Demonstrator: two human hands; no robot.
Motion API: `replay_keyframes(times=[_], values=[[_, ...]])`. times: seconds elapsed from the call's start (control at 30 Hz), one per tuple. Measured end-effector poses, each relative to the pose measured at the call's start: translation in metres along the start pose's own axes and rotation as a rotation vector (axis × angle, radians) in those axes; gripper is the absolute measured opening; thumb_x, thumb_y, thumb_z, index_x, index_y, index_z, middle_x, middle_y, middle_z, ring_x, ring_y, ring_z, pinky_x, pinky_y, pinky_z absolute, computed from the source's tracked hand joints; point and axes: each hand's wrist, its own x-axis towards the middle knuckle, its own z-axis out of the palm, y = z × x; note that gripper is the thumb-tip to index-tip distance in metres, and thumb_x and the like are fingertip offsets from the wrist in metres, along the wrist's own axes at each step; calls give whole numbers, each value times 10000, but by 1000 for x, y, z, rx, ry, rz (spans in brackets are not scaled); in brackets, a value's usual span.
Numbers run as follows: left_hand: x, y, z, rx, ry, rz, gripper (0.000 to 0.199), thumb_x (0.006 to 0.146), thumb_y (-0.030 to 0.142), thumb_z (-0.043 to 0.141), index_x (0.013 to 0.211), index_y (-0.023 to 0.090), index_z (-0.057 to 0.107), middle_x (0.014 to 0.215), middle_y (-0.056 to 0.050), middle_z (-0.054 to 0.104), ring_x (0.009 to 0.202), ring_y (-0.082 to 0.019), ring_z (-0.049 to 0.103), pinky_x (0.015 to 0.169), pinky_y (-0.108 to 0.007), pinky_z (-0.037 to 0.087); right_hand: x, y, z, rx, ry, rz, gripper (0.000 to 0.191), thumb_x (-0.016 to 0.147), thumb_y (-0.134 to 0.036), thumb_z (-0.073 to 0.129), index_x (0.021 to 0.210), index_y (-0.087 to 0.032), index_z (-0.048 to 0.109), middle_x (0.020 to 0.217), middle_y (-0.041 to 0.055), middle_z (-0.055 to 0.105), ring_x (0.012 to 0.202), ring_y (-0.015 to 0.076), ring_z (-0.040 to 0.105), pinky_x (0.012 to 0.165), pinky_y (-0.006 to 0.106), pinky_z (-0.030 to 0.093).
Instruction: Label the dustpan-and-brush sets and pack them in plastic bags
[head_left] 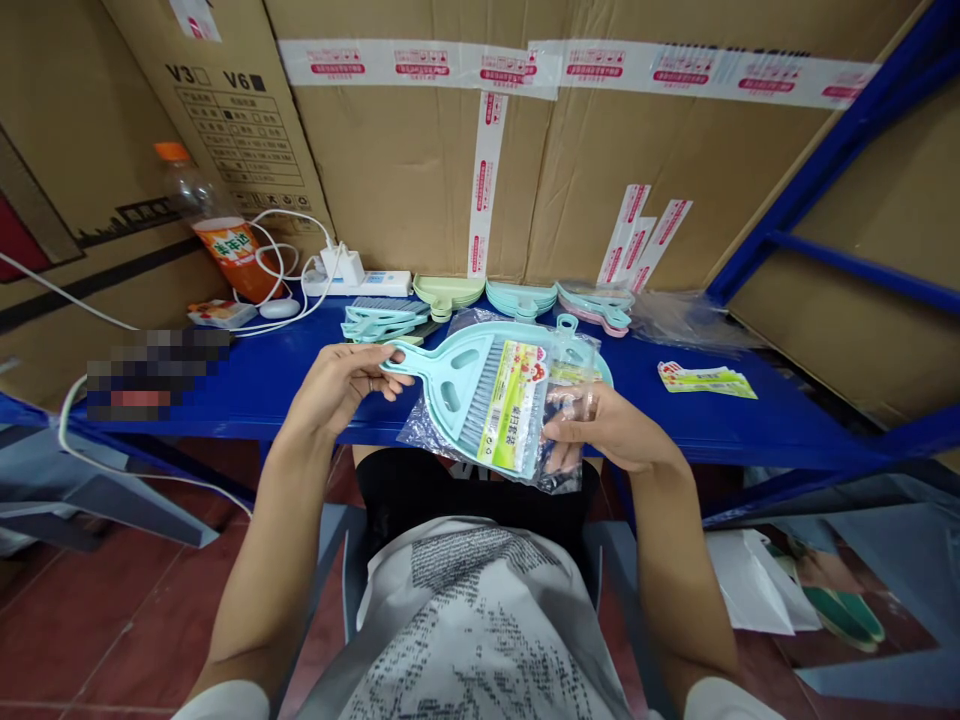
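Observation:
In front of my lap, just over the table's front edge, is a light blue dustpan [454, 358] with a grey-bristled brush [478, 412] lying in it. A yellow-green printed card [513, 408] lies over the brush. Clear plastic bag film [568, 478] wraps the right part of the set; the dustpan handle sticks out at the left. Pinched around that handle are the fingers of my left hand [354, 385]. My right hand [604, 425] grips the bag at its right side, some fingers seen through the film. Behind lies another light blue dustpan [568, 326] in clear film.
Along the table's [270, 378] back stand green dustpans [448, 290], blue dustpans [523, 297], a pile of brushes [382, 318] and clear bags [694, 318]. Printed cards [705, 379] lie right. An orange-capped bottle [229, 250] and power strip [379, 284] stand left. Cardboard [405, 170] rises behind.

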Motion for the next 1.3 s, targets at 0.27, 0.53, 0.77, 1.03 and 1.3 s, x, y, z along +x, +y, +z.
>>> replay_keyframes(times=[0.27, 0.53, 0.77, 1.03, 1.3], values=[[1, 1, 0, -14, 7, 3, 260, 725, 312, 869, 803, 73, 803, 719, -182, 804, 539, -223, 731, 536, -282, 610, 0, 0, -12, 31, 64, -66, 570, 793, -576, 957, 1085, -116, 791, 839, 142, 842, 527, 234, 758, 454, 289, 595], [-8, -4, 23, -252, 126, 78, 152, 788, 231, 855, 858, 114, 788, 871, -125, 847, 927, -289, 855, 828, -317, 698, 34, 10, 25, 503, 119, -299, 740, 935, -920, 493, 1198, -272, 734, 1227, 120, 833, 1178, 342, 796, 952, 521, 662], [-24, -12, 53, -292, 35, 55, 203, 740, 245, 933, 802, 128, 779, 897, -120, 835, 1159, -390, 815, 929, -389, 696, 44, 15, 68, 529, 301, -434, 571, 895, -716, 785, 1238, -281, 646, 1335, 113, 800, 1352, 323, 718, 1176, 549, 564], [-31, -19, 65, -266, -164, -49, 246, 761, 263, 963, 808, 102, 782, 920, -143, 843, 1016, -329, 849, 850, -319, 695, 45, 19, 57, 564, 594, -527, 686, 804, -339, 949, 1414, -356, 634, 1343, -15, 791, 1194, 293, 791, 1022, 554, 701], [-37, -8, 51, -125, -455, -112, 355, 876, 351, 913, 1107, 109, 796, 1096, -207, 859, 880, -255, 851, 802, -315, 699, 21, -19, -30, 403, 670, -440, 353, 815, -233, 845, 1151, -192, 744, 1213, 98, 834, 1128, 347, 807, 933, 508, 722]])
